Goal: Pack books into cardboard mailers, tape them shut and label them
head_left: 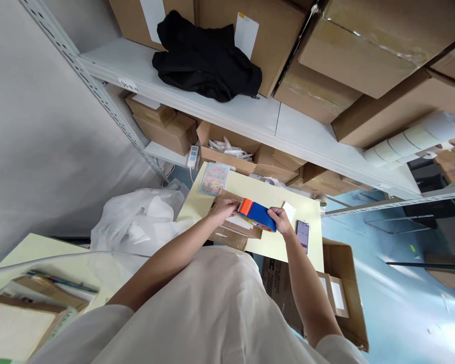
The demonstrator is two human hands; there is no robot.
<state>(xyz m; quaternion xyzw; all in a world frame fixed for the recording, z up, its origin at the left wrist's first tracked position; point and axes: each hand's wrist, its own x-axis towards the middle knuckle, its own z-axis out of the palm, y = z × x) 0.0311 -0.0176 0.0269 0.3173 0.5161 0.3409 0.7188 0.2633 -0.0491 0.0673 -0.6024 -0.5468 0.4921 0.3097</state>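
A tape dispenser [263,215] with a wide blue roll and an orange front part is held between my two hands, above the table. My right hand [280,220] is closed around the blue roll's right end. My left hand [225,210] is closed at the orange end, its fingertips pinched there. Whether they grip the dispenser or the tape's loose end is too small to tell. Below the dispenser lies a cardboard box [233,236], partly hidden by my left hand and forearm.
On the pale yellow table [256,187] are a colourful printed packet [215,178], a white card [288,210] and a phone [302,235]. An open carton [347,288] stands right of the table. White plastic bags [136,222] are piled left. A shelf [265,114] with boxes crosses ahead.
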